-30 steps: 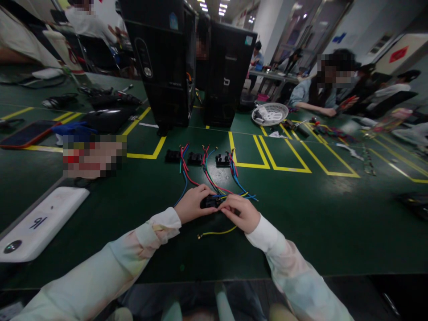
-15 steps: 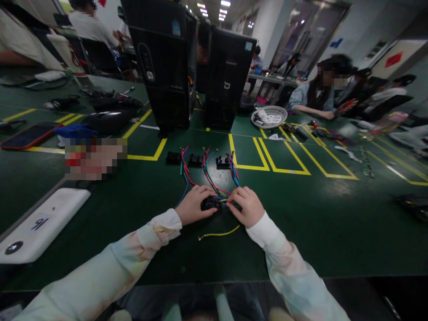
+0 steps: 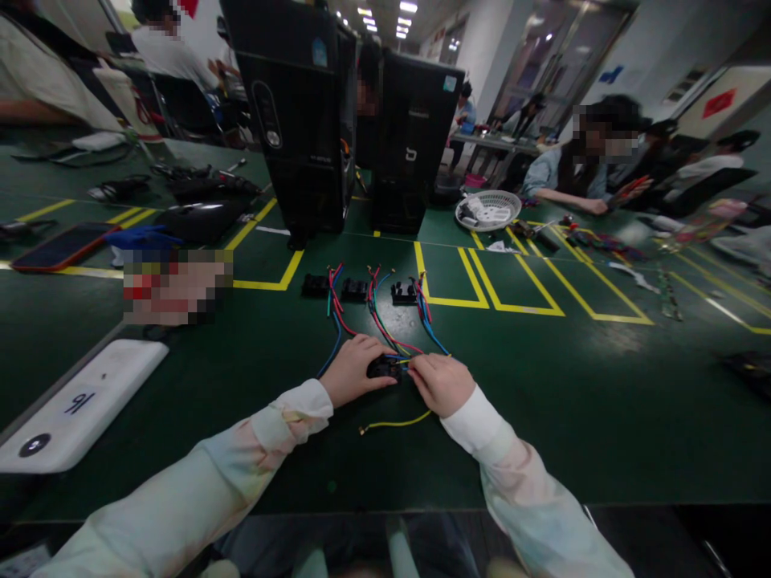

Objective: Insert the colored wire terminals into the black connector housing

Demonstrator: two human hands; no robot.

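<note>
My left hand [image 3: 354,371] is closed round a small black connector block [image 3: 385,368] on the green table mat [image 3: 542,401]. My right hand [image 3: 442,383] pinches coloured wires at the block's right side, fingers pressed together. Red, blue and green wires [image 3: 385,325] run from the block up to three black connector blocks [image 3: 355,289] lying in a row. A loose yellow wire [image 3: 394,422] lies just below my hands.
Two black computer towers [image 3: 301,112] stand behind the row of blocks. A white device [image 3: 78,405] lies at the left edge, a white basket [image 3: 487,210] at the back right. Yellow tape boxes mark the mat. Other people sit at the far tables.
My right hand slid slightly toward the block and back; both hands stay on the connector. The view shifted a little.
</note>
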